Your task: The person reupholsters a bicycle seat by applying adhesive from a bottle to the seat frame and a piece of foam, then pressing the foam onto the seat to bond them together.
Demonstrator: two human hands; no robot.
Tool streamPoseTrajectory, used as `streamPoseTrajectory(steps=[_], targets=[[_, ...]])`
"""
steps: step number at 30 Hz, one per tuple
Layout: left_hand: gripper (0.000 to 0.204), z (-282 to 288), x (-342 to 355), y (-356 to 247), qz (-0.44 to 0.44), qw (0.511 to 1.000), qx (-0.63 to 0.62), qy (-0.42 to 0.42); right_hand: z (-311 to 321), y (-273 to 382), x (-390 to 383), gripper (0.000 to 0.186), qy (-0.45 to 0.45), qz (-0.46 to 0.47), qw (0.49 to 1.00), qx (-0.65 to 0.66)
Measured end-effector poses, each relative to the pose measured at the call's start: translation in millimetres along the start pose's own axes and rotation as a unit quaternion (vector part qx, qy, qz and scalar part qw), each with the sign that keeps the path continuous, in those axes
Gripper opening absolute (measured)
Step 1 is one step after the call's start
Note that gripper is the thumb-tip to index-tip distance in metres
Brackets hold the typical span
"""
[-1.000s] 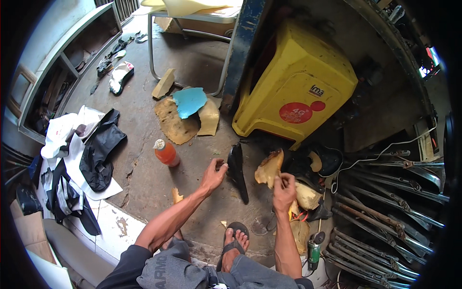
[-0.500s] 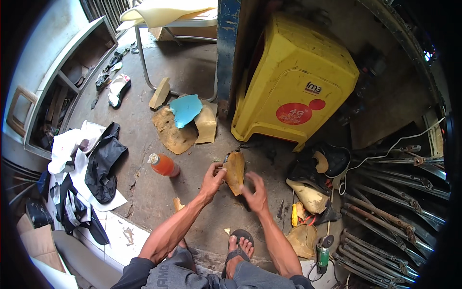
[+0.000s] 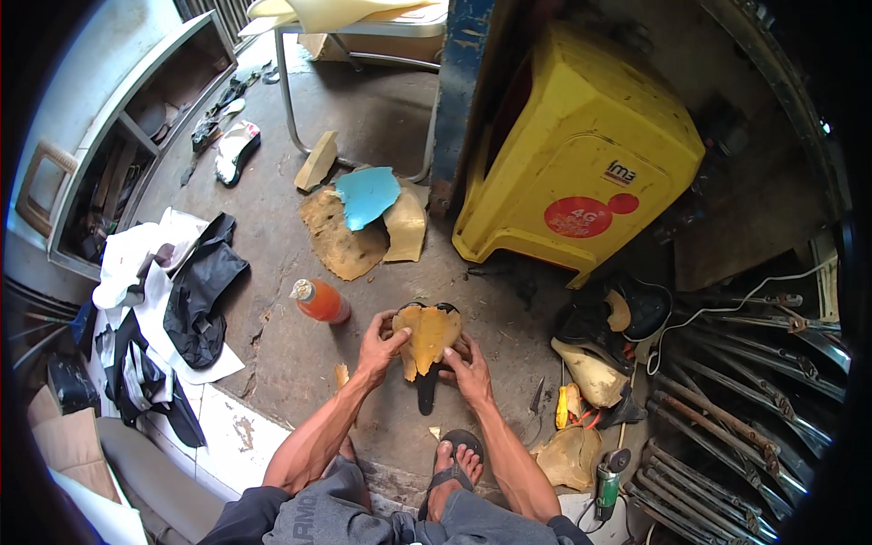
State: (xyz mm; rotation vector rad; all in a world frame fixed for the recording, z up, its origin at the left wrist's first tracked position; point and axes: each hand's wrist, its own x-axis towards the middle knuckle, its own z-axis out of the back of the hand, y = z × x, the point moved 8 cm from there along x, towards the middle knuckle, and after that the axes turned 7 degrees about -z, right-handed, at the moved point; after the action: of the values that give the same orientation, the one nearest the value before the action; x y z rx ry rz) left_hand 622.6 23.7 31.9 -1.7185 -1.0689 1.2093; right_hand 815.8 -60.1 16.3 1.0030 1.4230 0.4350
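A person's left hand point(image 3: 380, 347) and right hand point(image 3: 469, 368) are clamped, fingers curled, on opposite edges of a ragged tan foam piece point(image 3: 425, 336), which lies between them over a tapered black base point(image 3: 425, 400).

Ragged tan piece point(image 3: 425, 338) overlaps the black shell point(image 3: 426, 398); the shell's narrow end protrudes.

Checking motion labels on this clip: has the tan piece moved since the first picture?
Yes: the tan piece has moved left, closer to the standing orange bottle.
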Motion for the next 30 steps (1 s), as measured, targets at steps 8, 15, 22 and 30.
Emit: streamPoseTrajectory(steps=[8, 15, 22, 30], targets=[[0.056, 13, -4, 6, -0.055, 0.992, 0.109, -0.043, -1, 23, 18, 0.070, -0.046, 0.034, 0.991, -0.122], [0.056, 12, -3, -12, -0.079, 0.955, 0.273, -0.080, -8, 32, 44, 0.065, -0.020, 0.058, 0.993, -0.104], [0.055, 18, -1, -20, -0.071, 0.945, 0.298, -0.113, -15, 50, 26, 0.054, -0.100, 0.088, 0.973, -0.191], [0.053, 14, 2, -18, -0.067, 0.954, 0.268, -0.116, -13, 70, 25, 0.044, -0.141, 0.114, 0.957, -0.228]])
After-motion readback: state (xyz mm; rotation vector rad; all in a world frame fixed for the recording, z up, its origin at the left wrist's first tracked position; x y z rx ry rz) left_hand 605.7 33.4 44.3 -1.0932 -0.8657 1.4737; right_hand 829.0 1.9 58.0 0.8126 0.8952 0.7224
